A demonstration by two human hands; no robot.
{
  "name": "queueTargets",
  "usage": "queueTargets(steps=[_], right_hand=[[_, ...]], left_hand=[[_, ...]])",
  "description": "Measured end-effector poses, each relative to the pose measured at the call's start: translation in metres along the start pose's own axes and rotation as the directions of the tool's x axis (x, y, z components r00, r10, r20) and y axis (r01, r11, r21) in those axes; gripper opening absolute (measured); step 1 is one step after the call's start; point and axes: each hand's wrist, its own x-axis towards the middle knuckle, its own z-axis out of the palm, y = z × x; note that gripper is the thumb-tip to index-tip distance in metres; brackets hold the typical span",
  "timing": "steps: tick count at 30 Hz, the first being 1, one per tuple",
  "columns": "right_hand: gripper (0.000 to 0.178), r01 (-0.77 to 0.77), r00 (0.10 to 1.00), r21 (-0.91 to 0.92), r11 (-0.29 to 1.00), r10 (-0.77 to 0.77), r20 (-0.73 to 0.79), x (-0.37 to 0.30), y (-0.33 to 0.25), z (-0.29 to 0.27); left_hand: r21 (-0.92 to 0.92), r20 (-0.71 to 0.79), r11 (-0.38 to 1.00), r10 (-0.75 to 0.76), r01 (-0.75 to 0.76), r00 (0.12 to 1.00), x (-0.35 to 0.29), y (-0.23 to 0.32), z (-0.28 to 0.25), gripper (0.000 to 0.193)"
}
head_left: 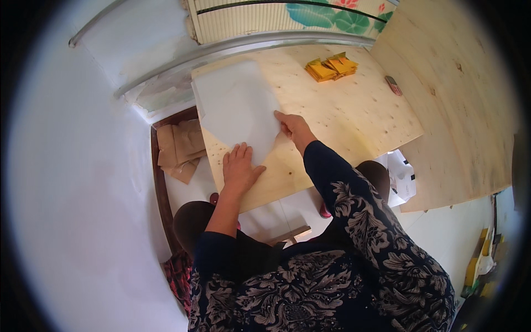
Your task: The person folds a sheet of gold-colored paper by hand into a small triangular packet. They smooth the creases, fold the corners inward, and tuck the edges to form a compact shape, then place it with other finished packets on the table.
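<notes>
White paper-like sheets [235, 102] lie on the left part of a pale plywood tabletop [343, 116], slightly out of line with one another at their left edge. My left hand [240, 170] rests flat at the near end of the sheets, fingers stretched out and thumb apart. At the right edge of the sheets, my right hand [295, 129] is closed, its thumb along the top and its fingers curled beneath. It appears to pinch the edge of the top sheet; the fingertips are partly hidden.
Yellow packets [332, 67] are piled at the far side of the table, with a small red phone-like object [393, 85] to their right. An upright plywood panel [453, 99] borders the right side. Folded brown paper [181, 145] lies left of the table, below its top.
</notes>
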Motion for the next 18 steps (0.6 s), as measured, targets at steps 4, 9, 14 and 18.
queueTargets(steps=[4, 9, 14, 18], right_hand=[[0.069, 0.213, 0.972, -0.327, 0.920, -0.234, -0.026, -0.012, 0.001, 0.022], [0.064, 0.058, 0.994, 0.444, 0.894, -0.095, 0.061, -0.040, 0.010, 0.030], [0.051, 0.034, 0.995, 0.395, 0.918, 0.008, -0.103, -0.051, 0.014, 0.033], [0.045, 0.244, 0.952, 0.333, 0.911, -0.290, 0.098, -0.072, -0.002, 0.009]], left_hand=[[-0.029, 0.007, 0.999, 0.018, -0.018, 1.000, -0.003, -0.002, -0.001, 0.067], [-0.050, -0.006, 0.998, 0.025, -0.025, 1.000, -0.005, -0.005, 0.004, 0.066], [-0.151, -0.055, 0.988, 0.000, -0.009, 0.998, 0.001, -0.011, 0.008, 0.067], [-0.611, -0.370, 0.791, -0.315, 0.026, 0.874, 0.003, -0.053, -0.012, 0.066]])
